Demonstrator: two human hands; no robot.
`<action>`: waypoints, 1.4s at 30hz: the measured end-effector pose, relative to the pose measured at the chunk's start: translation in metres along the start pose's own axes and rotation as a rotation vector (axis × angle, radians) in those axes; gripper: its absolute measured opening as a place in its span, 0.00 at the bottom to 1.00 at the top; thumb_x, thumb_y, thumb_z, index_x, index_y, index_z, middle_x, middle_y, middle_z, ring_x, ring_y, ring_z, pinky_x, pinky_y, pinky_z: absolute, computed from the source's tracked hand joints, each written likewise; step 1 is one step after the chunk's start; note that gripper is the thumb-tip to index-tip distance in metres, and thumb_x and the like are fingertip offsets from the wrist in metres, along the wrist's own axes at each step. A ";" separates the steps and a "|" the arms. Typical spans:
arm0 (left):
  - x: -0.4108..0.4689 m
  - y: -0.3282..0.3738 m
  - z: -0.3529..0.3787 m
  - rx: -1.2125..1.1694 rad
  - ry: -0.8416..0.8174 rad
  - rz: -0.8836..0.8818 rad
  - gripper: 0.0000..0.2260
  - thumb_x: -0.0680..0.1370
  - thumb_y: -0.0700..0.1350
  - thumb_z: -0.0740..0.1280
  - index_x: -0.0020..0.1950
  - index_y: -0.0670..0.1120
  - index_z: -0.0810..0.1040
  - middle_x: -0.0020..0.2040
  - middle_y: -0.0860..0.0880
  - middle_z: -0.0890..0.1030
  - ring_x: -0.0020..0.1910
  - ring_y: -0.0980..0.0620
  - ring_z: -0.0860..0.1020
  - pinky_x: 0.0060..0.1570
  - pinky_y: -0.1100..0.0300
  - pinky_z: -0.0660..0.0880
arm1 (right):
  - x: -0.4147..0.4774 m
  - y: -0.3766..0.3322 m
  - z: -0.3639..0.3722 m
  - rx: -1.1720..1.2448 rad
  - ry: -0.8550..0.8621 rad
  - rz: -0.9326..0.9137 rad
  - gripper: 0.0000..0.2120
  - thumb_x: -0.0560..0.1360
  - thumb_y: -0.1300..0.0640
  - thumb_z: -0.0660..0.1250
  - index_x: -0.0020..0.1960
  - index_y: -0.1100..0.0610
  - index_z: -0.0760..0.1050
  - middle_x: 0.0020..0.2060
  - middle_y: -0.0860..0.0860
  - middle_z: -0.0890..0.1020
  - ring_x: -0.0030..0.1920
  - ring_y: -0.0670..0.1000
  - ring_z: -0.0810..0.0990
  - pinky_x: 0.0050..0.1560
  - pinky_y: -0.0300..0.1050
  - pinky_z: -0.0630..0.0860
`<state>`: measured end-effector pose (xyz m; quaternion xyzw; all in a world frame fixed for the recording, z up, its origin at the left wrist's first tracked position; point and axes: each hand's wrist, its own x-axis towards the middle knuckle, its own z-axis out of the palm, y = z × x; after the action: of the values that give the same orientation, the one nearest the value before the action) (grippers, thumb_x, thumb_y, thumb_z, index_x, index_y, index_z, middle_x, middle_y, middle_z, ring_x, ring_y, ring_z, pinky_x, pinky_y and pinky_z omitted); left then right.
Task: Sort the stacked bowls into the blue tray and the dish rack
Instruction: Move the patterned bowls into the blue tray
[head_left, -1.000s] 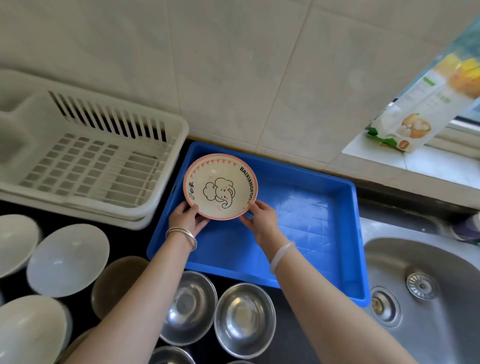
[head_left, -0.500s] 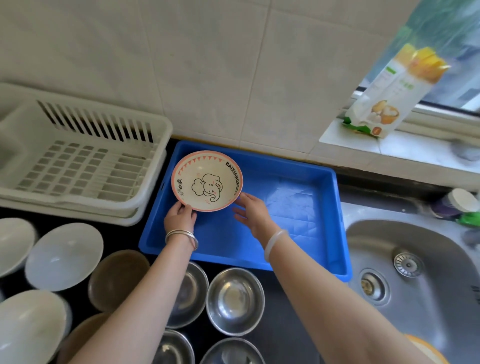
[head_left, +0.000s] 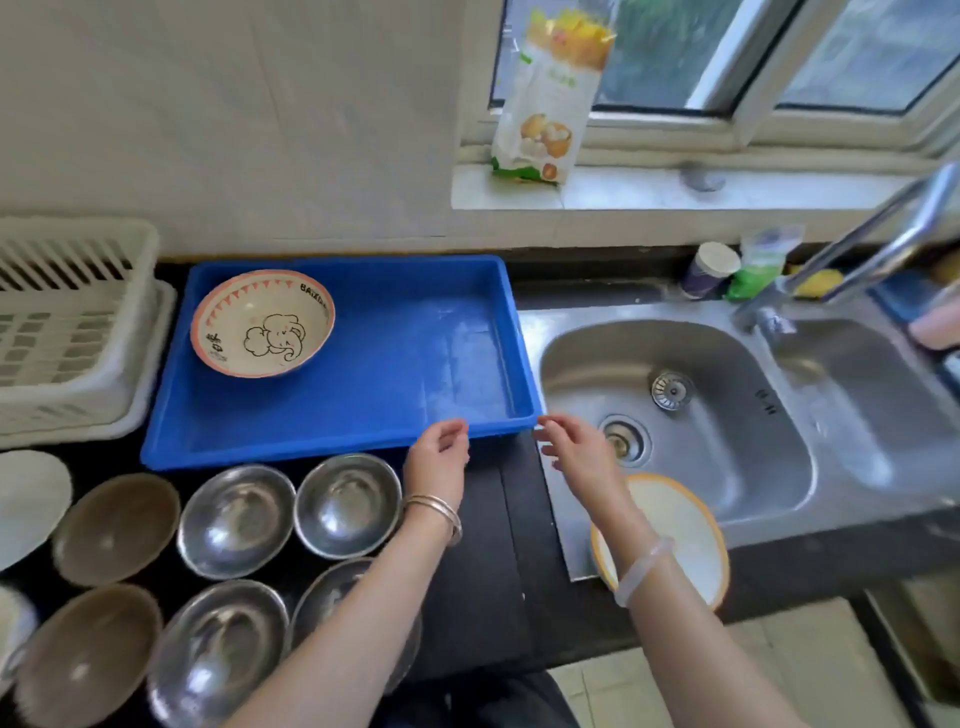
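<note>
One bowl was sorted at this point: the elephant bowl (head_left: 262, 322) sat upright in the far left corner of the blue tray (head_left: 332, 447), with nothing touching it. Both hands were empty. The left hand (head_left: 439, 457) hovered at the tray's near rim toward its right end, fingers loosely curled around nothing. The right hand (head_left: 576, 452) hung just past the tray's near right corner, fingers relaxed and a bit spread. I'd call this the gap between bowls — one drop-off done, next pick not started.

The next move, my guess, is grabbing another bowl. The nearest candidates were the steel bowls (head_left: 348, 504) lined up just in front of the tray's near edge. There was also a white bowl with an orange rim (head_left: 675, 535) right of the tray, partly under the right forearm. That one looked perched near the counter edge, so I'd lift it carefully. The picture was smeary down there, so I couldn't tell if the steel ones were nested stacks or singles.

Other stuff:
- The dish rack (head_left: 67, 332) sat just left of the tray.
- The brown bowls (head_left: 117, 527) were in front of the tray's near left corner.
- The sink (head_left: 727, 415) was to the tray's right.
- A snack packet (head_left: 550, 104) stood on the sill behind the tray's right end.

Nothing blocked the tray itself, but any reach to the rack would have to cross over the tray or those bowls.
</note>
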<state>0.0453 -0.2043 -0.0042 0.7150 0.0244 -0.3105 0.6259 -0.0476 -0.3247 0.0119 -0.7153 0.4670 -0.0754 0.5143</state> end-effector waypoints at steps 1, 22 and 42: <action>-0.012 -0.006 0.015 0.079 -0.059 0.017 0.10 0.76 0.36 0.63 0.57 0.38 0.78 0.51 0.42 0.81 0.45 0.50 0.79 0.53 0.55 0.77 | -0.008 0.015 -0.021 -0.081 0.055 -0.017 0.10 0.78 0.57 0.60 0.54 0.53 0.79 0.50 0.54 0.84 0.48 0.52 0.81 0.46 0.46 0.75; -0.072 -0.070 0.104 0.456 -0.374 -0.090 0.18 0.78 0.39 0.60 0.66 0.53 0.69 0.43 0.56 0.75 0.40 0.54 0.77 0.29 0.63 0.77 | -0.061 0.134 -0.126 -0.196 0.376 0.145 0.15 0.76 0.62 0.63 0.61 0.55 0.77 0.51 0.53 0.84 0.48 0.51 0.80 0.49 0.45 0.77; 0.000 0.034 -0.054 0.018 0.106 -0.006 0.02 0.76 0.40 0.64 0.48 0.45 0.75 0.47 0.43 0.79 0.42 0.45 0.79 0.32 0.59 0.78 | 0.006 -0.032 0.002 -0.067 0.142 -0.177 0.15 0.70 0.59 0.66 0.54 0.50 0.81 0.38 0.45 0.82 0.40 0.43 0.81 0.37 0.36 0.76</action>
<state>0.0817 -0.1619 0.0270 0.7360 0.0568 -0.2744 0.6162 -0.0244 -0.3273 0.0345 -0.7633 0.4397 -0.1553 0.4472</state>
